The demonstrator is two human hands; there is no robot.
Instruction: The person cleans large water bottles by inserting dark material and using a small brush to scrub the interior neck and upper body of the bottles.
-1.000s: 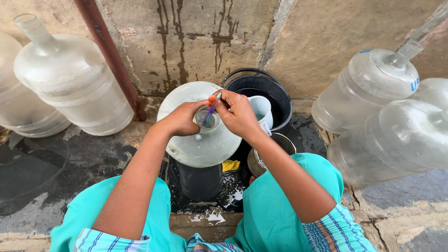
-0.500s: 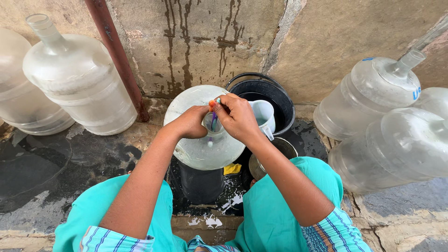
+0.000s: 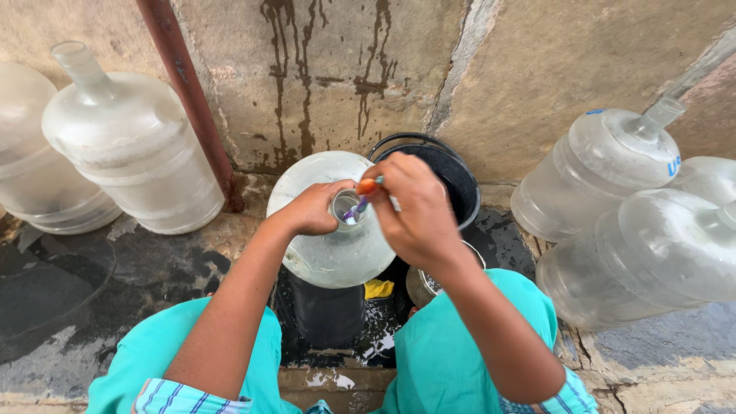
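Observation:
A large clear water jug [image 3: 330, 245] stands upright between my knees, its open neck facing up. My left hand [image 3: 313, 208] grips the neck of this jug. My right hand [image 3: 414, 207] is closed around a small brush [image 3: 359, 207] with a purple stem and an orange end, its tip pushed into the jug's mouth. Both forearms reach forward over my teal-clad knees.
A black bucket [image 3: 452, 172] stands behind the jug against the stained wall. A metal pot [image 3: 423, 285] sits by my right knee, a yellow scrap [image 3: 378, 289] beside it. Empty jugs lean at left [image 3: 134, 153] and right [image 3: 606, 172]. A rusty pipe [image 3: 192, 100] runs down the wall.
My right hand has shifted slightly to the right and lifted, uncovering the jug's mouth, so the brush now shows angled into it. The camera has tilted a little.

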